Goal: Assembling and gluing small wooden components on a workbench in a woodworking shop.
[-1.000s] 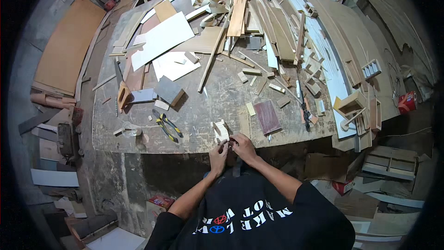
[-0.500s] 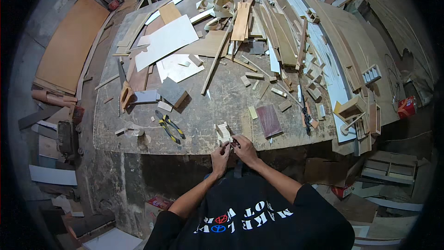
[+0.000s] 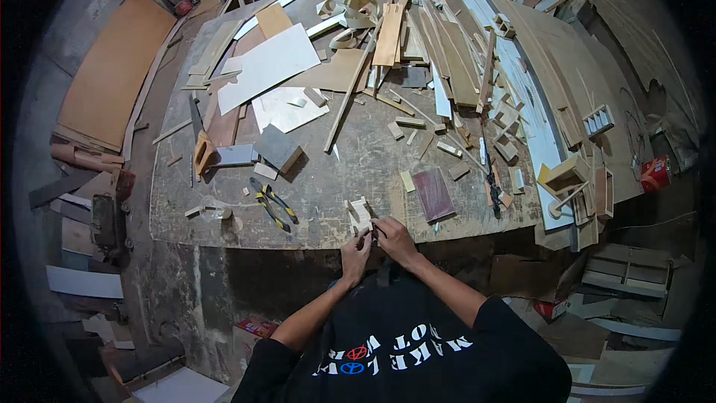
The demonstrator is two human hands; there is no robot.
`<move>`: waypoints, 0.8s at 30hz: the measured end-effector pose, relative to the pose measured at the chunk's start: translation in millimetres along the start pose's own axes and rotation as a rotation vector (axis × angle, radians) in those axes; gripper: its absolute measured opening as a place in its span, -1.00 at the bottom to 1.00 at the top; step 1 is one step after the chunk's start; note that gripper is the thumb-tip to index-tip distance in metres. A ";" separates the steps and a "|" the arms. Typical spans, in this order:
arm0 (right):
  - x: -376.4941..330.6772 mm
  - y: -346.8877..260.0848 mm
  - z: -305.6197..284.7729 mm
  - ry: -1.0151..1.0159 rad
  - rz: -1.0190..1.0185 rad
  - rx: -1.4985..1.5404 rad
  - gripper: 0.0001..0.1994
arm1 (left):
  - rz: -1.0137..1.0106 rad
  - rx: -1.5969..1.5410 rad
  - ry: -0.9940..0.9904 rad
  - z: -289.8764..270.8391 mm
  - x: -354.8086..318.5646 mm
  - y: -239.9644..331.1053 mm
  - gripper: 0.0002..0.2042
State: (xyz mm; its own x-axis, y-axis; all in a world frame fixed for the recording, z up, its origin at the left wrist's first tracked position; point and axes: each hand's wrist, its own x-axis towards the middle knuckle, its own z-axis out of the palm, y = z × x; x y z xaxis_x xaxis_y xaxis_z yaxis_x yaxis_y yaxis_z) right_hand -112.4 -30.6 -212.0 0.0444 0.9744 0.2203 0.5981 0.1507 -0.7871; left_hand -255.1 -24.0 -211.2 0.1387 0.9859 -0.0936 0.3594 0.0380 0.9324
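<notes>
Both hands in tight at the desk's (image 3: 335, 179) front edge! The small pale wooden piece with raised sides (image 3: 360, 214) sits right there, just beyond the fingertips. Left hand (image 3: 356, 254), fingers curled, at its near end; right hand (image 3: 395, 240), fingers bent, close alongside. Is either one pinching it? Can't tell from up here. Off to the left lie yellow-and-black pliers (image 3: 274, 205), handles apart; over on the right, a flat dark-red rectangular block (image 3: 434, 194).
</notes>
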 end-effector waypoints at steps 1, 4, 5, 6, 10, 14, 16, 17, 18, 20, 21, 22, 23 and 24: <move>0.3 -0.2 -0.6 -0.005 -0.013 -0.005 -0.75 | 0.006 0.056 -0.017 -0.3 0.2 -1.2 -0.76; 0.5 -0.3 -1.9 0.003 -0.047 -0.016 -0.76 | 0.044 0.118 -0.041 -0.8 0.5 -3.3 -0.76; 0.5 0.0 -2.1 -0.004 -0.054 -0.021 -0.76 | 0.053 0.109 -0.040 -0.9 0.6 -3.3 -0.76; 0.4 0.6 -2.2 -0.011 -0.060 -0.028 -0.76 | 0.034 0.091 -0.048 -0.9 0.6 -3.1 -0.75; 0.6 4.3 -1.1 -0.019 -0.068 -0.032 -0.76 | 0.070 0.100 -0.009 -0.9 0.6 -0.5 -0.74; 1.7 8.2 0.5 -0.038 -0.079 -0.031 -0.76 | 0.057 0.126 -0.032 -1.0 0.9 0.5 -0.74; 2.2 9.4 0.5 -0.040 -0.087 -0.040 -0.76 | 0.068 0.113 -0.013 0.3 1.1 -0.1 -0.75; 2.4 9.7 0.2 -0.049 -0.102 -0.052 -0.77 | 0.081 0.097 -0.005 0.7 1.1 -0.6 -0.75; 2.6 9.8 -0.2 -0.058 -0.117 -0.064 -0.77 | 0.098 0.062 0.001 1.2 1.2 -1.2 -0.75; 3.3 9.7 -1.2 -0.059 -0.127 -0.069 -0.77 | 0.081 0.106 0.005 1.8 1.4 -2.4 -0.75; 3.6 9.5 -1.7 -0.051 -0.126 -0.074 -0.78 | 0.055 0.121 0.002 2.0 1.6 -2.9 -0.75; 3.9 9.3 -2.1 -0.061 -0.139 -0.073 -0.78 | 0.065 0.131 0.009 2.0 1.9 -3.2 -0.75; 4.3 9.0 -2.6 -0.063 -0.146 -0.083 -0.78 | 0.057 0.104 0.009 1.9 2.1 -3.3 -0.75; 4.7 8.7 -2.9 -0.065 -0.136 -0.093 -0.78 | 0.049 0.077 0.009 1.9 2.4 -3.0 -0.75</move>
State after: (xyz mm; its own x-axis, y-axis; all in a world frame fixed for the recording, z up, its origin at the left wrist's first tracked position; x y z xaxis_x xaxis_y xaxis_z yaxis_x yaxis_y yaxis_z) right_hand -104.6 -25.2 -216.1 -0.0915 0.9553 0.2811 0.6666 0.2684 -0.6954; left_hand -254.1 -22.1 -215.0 0.1498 0.9877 -0.0456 0.4222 -0.0222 0.9062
